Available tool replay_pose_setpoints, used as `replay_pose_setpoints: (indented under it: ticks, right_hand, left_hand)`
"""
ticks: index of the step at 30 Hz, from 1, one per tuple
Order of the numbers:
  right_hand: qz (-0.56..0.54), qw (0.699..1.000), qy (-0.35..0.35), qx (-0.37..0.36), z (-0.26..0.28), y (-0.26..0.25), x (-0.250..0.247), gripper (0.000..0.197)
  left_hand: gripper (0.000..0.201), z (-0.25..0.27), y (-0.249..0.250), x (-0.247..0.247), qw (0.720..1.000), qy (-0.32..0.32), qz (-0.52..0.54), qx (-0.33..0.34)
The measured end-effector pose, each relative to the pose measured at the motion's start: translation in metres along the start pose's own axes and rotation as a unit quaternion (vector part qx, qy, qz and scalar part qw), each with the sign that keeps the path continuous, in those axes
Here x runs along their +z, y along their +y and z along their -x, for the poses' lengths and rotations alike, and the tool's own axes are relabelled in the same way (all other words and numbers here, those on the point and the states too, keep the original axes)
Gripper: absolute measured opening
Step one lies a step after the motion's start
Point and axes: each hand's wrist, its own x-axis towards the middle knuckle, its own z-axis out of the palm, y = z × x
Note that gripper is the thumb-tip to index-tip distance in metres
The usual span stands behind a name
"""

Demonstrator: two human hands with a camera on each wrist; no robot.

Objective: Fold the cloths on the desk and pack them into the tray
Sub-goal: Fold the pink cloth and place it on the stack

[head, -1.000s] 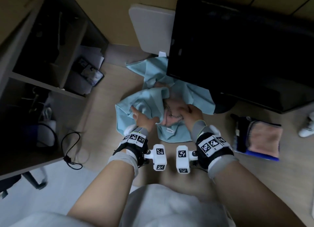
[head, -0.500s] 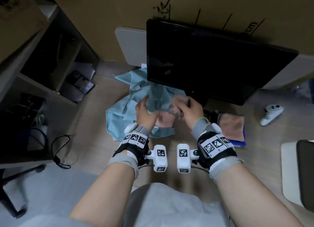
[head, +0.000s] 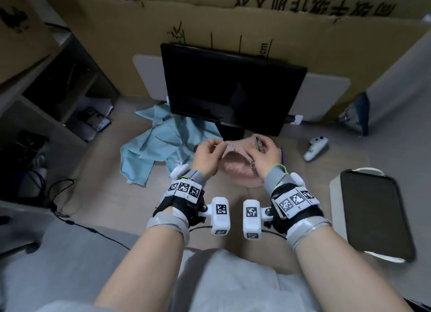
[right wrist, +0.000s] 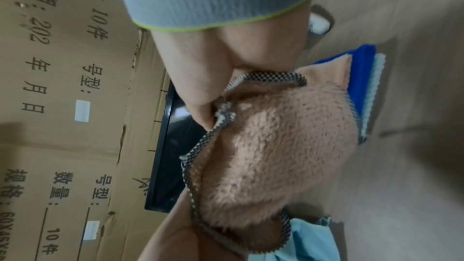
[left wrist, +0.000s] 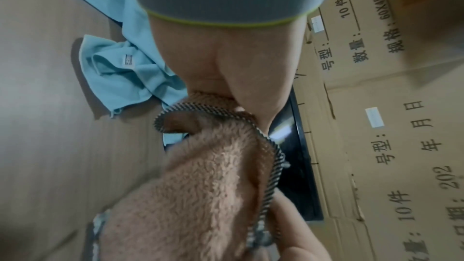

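Head view, left hand (head: 207,156): fingers pinch the upper left edge of the pink cloth (head: 238,169), held above the desk (head: 98,188).
Right hand (head: 265,157): thumb and fingers curl round the cloth's right edge, gripping its checked trim.
Pink cloth: fleecy, stretched between both hands just in front of the monitor; its lower part sags toward the desk. The wrist views show the black-and-white trim (left wrist: 266,142) running along the border.
Blue cloth (head: 161,146): crumpled on the desk, just left of the left hand, partly tucked under the monitor's edge.
Folded stack (right wrist: 361,86): pink over blue cloths, lying on the desk below the right hand.
Tray (head: 375,213): dark inside, pale rim, at the right of the desk, well apart from the hands.
Monitor (head: 231,90): black screen, upright behind the hands.
Controller (head: 316,147): white, on the desk right of the right hand.
Cardboard (head: 233,24): printed sheets behind the monitor.
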Motion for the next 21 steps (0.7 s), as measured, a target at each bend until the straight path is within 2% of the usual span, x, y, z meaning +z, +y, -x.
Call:
replay_pose_setpoints:
  ticks: [3, 5, 7, 9, 13, 15, 18, 21]
  right_hand:
    - [0.018, 0.999, -0.037, 0.001, 0.013, 0.006, -0.020, 0.057]
    - [0.061, 0.992, -0.114, -0.011, 0.020, 0.006, -0.033, 0.058]
    - [0.082, 0.978, -0.193, -0.010, 0.025, 0.009, -0.040, 0.058]
    - [0.089, 0.972, -0.217, 0.001, 0.030, 0.015, -0.039, 0.057]
    - [0.058, 0.985, -0.160, 0.017, 0.035, 0.010, -0.043, 0.024]
    - [0.046, 0.989, -0.135, 0.030, 0.033, 0.011, -0.045, 0.017]
    - [0.043, 0.995, -0.089, 0.032, 0.027, 0.018, -0.042, 0.011]
    - [0.033, 0.998, -0.047, 0.022, 0.025, 0.018, -0.040, 0.009]
  left_hand:
    - [0.015, 0.015, 0.008, 0.014, 0.999, -0.020, -0.037, 0.031]
    - [0.015, 0.022, 0.013, 0.022, 0.998, -0.026, -0.022, 0.049]
    - [0.030, 0.032, 0.020, 0.032, 0.999, -0.037, 0.020, 0.030]
    - [0.041, 0.039, 0.024, 0.038, 0.996, -0.070, 0.047, 0.019]
    - [0.058, 0.050, 0.029, 0.038, 0.992, -0.114, 0.017, 0.052]
    - [0.062, 0.051, 0.026, 0.033, 0.990, -0.128, -0.004, 0.062]
    - [0.058, 0.048, 0.022, 0.022, 0.989, -0.126, -0.032, 0.070]
    - [0.039, 0.044, 0.017, 0.017, 0.991, -0.095, -0.056, 0.080]
